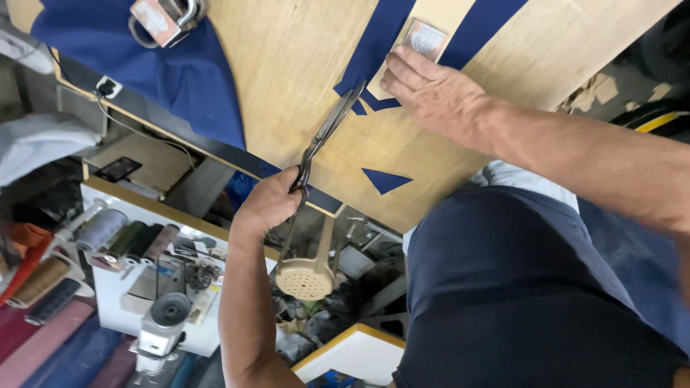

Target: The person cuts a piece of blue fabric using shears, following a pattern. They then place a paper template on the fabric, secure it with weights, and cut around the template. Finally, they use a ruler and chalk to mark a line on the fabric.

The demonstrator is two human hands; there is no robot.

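Observation:
My left hand (267,205) grips the handles of long metal scissors (332,122). Their blades point up and right to the cut edge of a navy fabric strip (374,50) lying on the wooden table (287,57). My right hand (430,90) lies flat on the fabric beside the blade tips. Its fingertips rest on a small pale card (425,37) that sits between two navy strips. A second navy strip (481,25) runs to the right of the card. One triangular navy offcut (384,179) lies near the table's front edge.
A heap of blue cloth (172,79) covers the table's left end, with a metal tool (164,18) on it. Below the table edge are thread spools (108,237), a sewing machine part (169,316) on a white stand, and a beige perforated stool seat (305,279).

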